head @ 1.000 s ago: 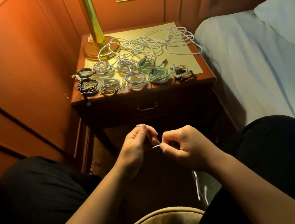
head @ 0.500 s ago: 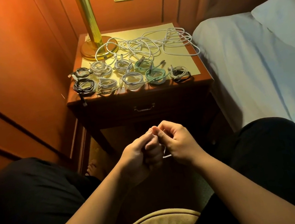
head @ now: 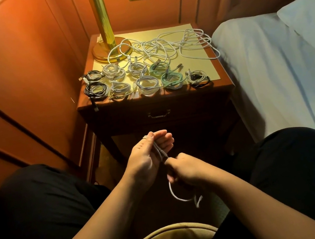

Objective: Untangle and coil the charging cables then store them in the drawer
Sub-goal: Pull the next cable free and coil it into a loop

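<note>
Left hand: left hand [head: 150,154] is raised, palm up, fingers nearly straight, with white cable [head: 159,150] looped over them; thumb presses the strands down.
Right hand: right hand [head: 184,169] sits at 5 o'clock of the left, almost touching it, fingers curled, pinching the cable where it leaves the loop.
Cable axis: strands run along the left fingers, from 11 o'clock down to 5 o'clock, straight into the right hand's pinch.
Loose tail: hangs below the right hand, curving toward 5 o'clock, plug end free between the knees.
Key relation: the tail lies on the right hand's side, so that hand is nearer to feed it; the left acts as the former. My judgement: the next wrap must go round the left fingers, along that same line.
Counter: counter [head: 227,83] at 12 o'clock carries nine finished coils [head: 147,84] in two rows near its front edge.
Tangle: tangle [head: 161,48] of white cables lies behind them, beside the lamp [head: 103,23].
Drawer: drawer [head: 159,114] below the front edge, closed.
</note>
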Demonstrator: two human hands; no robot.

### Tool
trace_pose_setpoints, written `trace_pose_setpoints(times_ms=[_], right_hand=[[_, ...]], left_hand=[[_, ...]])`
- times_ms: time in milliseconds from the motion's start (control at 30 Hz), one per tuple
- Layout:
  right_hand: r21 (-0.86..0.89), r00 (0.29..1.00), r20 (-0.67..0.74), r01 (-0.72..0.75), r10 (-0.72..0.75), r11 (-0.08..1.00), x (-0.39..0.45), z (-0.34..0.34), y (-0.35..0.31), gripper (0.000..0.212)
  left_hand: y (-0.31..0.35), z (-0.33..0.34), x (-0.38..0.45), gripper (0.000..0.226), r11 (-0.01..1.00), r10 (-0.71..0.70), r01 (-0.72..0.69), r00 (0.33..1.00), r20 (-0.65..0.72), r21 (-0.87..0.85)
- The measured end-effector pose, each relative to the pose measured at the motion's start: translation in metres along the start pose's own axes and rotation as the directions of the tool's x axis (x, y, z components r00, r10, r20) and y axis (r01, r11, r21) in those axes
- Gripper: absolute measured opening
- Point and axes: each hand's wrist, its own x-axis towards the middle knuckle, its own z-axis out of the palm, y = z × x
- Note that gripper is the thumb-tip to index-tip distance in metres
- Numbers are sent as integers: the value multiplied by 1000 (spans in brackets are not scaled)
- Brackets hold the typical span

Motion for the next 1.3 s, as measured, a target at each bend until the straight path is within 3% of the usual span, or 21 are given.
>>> trace_pose_setpoints(times_ms=[100,167,267,400,500,600,667,767,867,967,1067,1167,1233,1300], right_hand=[[-51,994,52,-89,91,995,-9,-6,-5,54],[-136,994,79,-64,75,989,-15,-9,-6,56],[-251,988,-11,146,-154,957,-20,-15,-1,53],[-167,880,-170,417,-443,893,-21,-26,3,36],[-299,799,-179,512,-574,805,-20,-29,4,29],[-437,752,-252,473,-608,766,-15,-31,8,23],[-432,723,-328,458,-609,777,-10,-32,10,19],[-314,707,-418,477,-571,821,-5,-34,11,17],[-123,798,-380,457,-467,881,1,-34,14,19],[78,902,-288,356,-321,931,10,-24,17,39],[56,940,-215,282,-265,958,18,-12,23,45],[62,969,-113,227,-219,972,15,-6,23,42],[-2,979,-63,192,-192,981,12,-4,20,47],[-79,984,-15,173,-175,982,6,-3,16,52]], left_hand=[[-7,-6,4,40,994,66,-65,998,-9,83],[-4,-15,8,39,949,144,-142,990,15,283],[5,-26,10,36,741,196,-223,974,113,634],[9,-27,9,43,651,-8,-181,970,245,737],[3,-21,3,46,755,-137,-105,940,312,647],[0,-15,1,60,787,-227,17,937,264,617],[2,-13,0,65,793,-289,87,925,247,603],[8,-12,-2,53,824,-344,146,896,280,547],[7,-13,-3,46,869,-346,167,878,331,466],[-1,-7,-4,47,944,-250,170,928,278,284],[-2,0,-2,46,981,-192,194,975,110,-2],[4,-3,8,42,937,-213,177,973,-92,-300],[10,-6,13,37,920,-191,97,957,-219,-380],[11,-11,15,35,955,-117,23,944,-308,-295]])
